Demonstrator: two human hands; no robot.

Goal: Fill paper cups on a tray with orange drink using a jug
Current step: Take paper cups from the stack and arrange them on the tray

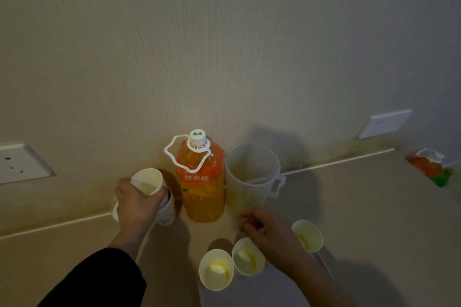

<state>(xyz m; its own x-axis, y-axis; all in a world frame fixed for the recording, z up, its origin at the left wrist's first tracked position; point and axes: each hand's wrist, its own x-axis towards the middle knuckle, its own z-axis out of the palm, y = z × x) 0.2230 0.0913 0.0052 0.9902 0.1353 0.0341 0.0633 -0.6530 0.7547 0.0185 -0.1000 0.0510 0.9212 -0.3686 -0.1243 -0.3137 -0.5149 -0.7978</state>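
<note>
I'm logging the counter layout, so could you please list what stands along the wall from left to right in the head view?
Wall socket → paper cup held in the left hand → orange drink bottle → clear jug → second wall socket → second orange bottle at the far right.

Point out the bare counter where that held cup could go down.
Bare counter lies right of the jug and rightmost cup, and left of the left hand toward the wall socket. Crowded: between bottle, jug, right hand and tray cups.
</note>
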